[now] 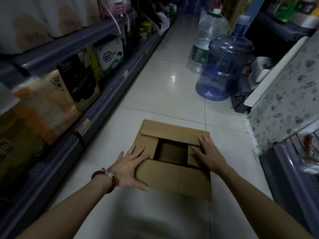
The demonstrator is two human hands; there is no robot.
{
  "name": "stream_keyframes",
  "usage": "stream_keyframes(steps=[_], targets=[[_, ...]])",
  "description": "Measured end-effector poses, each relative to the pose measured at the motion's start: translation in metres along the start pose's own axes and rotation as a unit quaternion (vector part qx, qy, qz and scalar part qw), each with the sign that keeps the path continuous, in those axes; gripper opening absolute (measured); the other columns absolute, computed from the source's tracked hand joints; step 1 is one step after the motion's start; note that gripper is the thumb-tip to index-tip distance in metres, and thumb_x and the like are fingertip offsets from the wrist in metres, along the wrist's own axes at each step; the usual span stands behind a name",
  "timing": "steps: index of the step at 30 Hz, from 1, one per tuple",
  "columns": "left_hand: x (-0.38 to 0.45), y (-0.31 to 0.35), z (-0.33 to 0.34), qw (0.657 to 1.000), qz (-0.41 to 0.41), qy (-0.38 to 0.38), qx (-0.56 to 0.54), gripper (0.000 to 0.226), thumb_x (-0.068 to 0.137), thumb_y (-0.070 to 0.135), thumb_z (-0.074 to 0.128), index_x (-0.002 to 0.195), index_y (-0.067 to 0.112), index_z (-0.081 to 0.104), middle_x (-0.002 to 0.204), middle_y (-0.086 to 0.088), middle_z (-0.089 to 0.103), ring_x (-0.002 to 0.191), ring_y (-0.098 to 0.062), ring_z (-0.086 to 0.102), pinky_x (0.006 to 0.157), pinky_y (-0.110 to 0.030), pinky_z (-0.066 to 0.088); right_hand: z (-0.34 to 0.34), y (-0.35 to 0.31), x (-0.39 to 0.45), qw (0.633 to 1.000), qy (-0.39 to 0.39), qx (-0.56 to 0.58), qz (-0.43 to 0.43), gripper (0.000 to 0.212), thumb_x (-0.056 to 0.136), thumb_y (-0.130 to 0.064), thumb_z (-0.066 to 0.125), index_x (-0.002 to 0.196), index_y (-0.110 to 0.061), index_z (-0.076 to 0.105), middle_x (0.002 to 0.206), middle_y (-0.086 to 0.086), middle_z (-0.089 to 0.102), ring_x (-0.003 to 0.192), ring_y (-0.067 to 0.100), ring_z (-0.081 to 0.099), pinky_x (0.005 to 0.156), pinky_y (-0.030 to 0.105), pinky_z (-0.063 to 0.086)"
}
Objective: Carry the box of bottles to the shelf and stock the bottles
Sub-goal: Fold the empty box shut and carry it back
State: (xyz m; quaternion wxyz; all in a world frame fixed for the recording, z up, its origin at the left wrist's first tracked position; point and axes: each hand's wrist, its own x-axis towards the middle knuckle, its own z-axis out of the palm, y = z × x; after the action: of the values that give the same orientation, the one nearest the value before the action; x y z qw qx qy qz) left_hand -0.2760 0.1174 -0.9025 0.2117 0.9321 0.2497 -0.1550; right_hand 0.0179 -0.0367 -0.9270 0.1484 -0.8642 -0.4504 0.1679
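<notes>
A brown cardboard box (174,178) sits on the white tiled floor in the aisle, its top flaps partly folded with a dark square gap in the middle. No bottles show through the gap. My left hand (131,168), with a red bead bracelet at the wrist, lies flat with fingers spread over the box's left edge and near flap. My right hand (207,152) rests flat on the right flap, fingers pointing away from me. Neither hand is closed around anything.
A low grey shelf unit (89,118) with packs of tissue runs along the left. Large blue water jugs (224,66) stand on the floor ahead right. A floral-covered counter (284,109) and a glass case (296,169) line the right side.
</notes>
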Motion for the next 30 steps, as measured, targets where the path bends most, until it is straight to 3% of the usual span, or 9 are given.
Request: stream_keyframes(steps=[4,8,12,15,18,21,23,25,30], targets=[[0.000,-0.002,0.001,1.000,0.006,0.005,0.029,0.118,0.056,0.074,0.066,0.148,0.040,0.000,0.159,0.010,-0.013,0.146,-0.023,-0.018,0.115,-0.058,-0.005,-0.004,-0.002,-0.004,1.000,-0.012,-0.003,0.003,0.072,0.094,-0.058,0.034,0.152,-0.020,0.015,0.162,0.002,0.007,0.149,0.021,0.005,0.118,0.045,0.019],[-0.004,-0.005,-0.008,1.000,0.008,0.000,0.026,0.115,0.051,0.089,0.044,0.148,0.041,0.006,0.159,0.013,-0.004,0.148,-0.017,-0.010,0.118,-0.052,0.000,-0.013,-0.006,-0.008,0.999,-0.012,0.041,0.011,0.064,0.097,-0.052,0.033,0.151,-0.019,0.022,0.161,0.003,0.012,0.148,0.023,0.013,0.116,0.045,0.021],[-0.010,-0.004,-0.029,0.987,-0.016,0.055,-0.147,0.106,0.048,0.096,0.036,0.140,0.042,0.036,0.143,0.011,0.044,0.130,-0.012,0.044,0.109,-0.036,0.039,-0.030,-0.007,-0.013,0.984,-0.031,0.167,0.052,0.065,0.095,-0.059,0.032,0.148,-0.022,0.030,0.158,0.004,0.023,0.144,0.027,0.025,0.118,0.046,0.021],[-0.002,0.007,-0.045,0.945,-0.049,0.117,-0.301,0.079,0.045,0.088,0.056,0.111,0.045,0.057,0.111,0.018,0.061,0.104,-0.006,0.060,0.090,-0.034,0.055,-0.040,-0.004,-0.011,0.960,-0.049,0.263,0.088,0.097,0.072,-0.086,0.031,0.144,-0.021,0.041,0.150,0.007,0.040,0.132,0.026,0.042,0.113,0.043,0.031],[0.020,0.019,-0.058,0.928,-0.071,0.203,-0.304,0.050,0.067,0.060,0.070,0.111,0.038,0.058,0.116,0.010,0.059,0.106,-0.014,0.058,0.091,-0.035,0.053,-0.047,-0.004,-0.009,0.936,-0.071,0.330,0.098,0.080,0.087,-0.070,0.032,0.141,-0.011,0.043,0.144,0.009,0.044,0.117,0.017,0.045,0.099,0.029,0.032],[0.050,0.019,-0.057,0.937,-0.108,0.274,-0.187,0.058,0.079,0.056,0.062,0.128,0.026,0.054,0.144,-0.001,0.042,0.130,-0.022,0.042,0.109,-0.039,0.037,-0.046,-0.006,-0.009,0.939,-0.066,0.325,0.091,0.072,0.092,-0.064,0.029,0.137,-0.011,0.048,0.141,0.010,0.047,0.116,0.017,0.046,0.100,0.030,0.032],[0.070,0.022,-0.051,0.941,-0.131,0.259,-0.173,0.058,0.083,0.056,0.055,0.134,0.029,0.048,0.156,-0.004,0.022,0.143,-0.029,0.021,0.115,-0.047,0.026,-0.042,-0.007,-0.010,0.953,-0.051,0.290,0.070,0.078,0.084,-0.074,0.030,0.132,-0.017,0.053,0.142,0.008,0.048,0.125,0.023,0.047,0.108,0.039,0.033],[0.085,0.027,-0.043,0.945,-0.157,0.230,-0.173,0.054,0.087,0.054,0.050,0.137,0.034,0.043,0.159,-0.002,0.006,0.145,-0.034,0.006,0.115,-0.055,0.021,-0.036,-0.009,-0.013,0.967,-0.037,0.249,0.044,0.064,0.089,-0.065,0.041,0.131,-0.018,0.054,0.146,0.006,0.044,0.132,0.025,0.042,0.109,0.037,0.033],[0.097,0.028,-0.036,0.949,-0.203,0.180,-0.163,0.053,0.088,0.058,0.044,0.139,0.047,0.034,0.159,0.002,-0.011,0.144,-0.041,-0.004,0.112,-0.064,0.014,-0.009,-0.003,-0.015,0.988,0.026,0.147,0.034,0.071,0.079,-0.057,0.064,0.140,-0.029,0.042,0.156,-0.004,0.027,0.140,0.019,0.031,0.113,0.040,0.032]])
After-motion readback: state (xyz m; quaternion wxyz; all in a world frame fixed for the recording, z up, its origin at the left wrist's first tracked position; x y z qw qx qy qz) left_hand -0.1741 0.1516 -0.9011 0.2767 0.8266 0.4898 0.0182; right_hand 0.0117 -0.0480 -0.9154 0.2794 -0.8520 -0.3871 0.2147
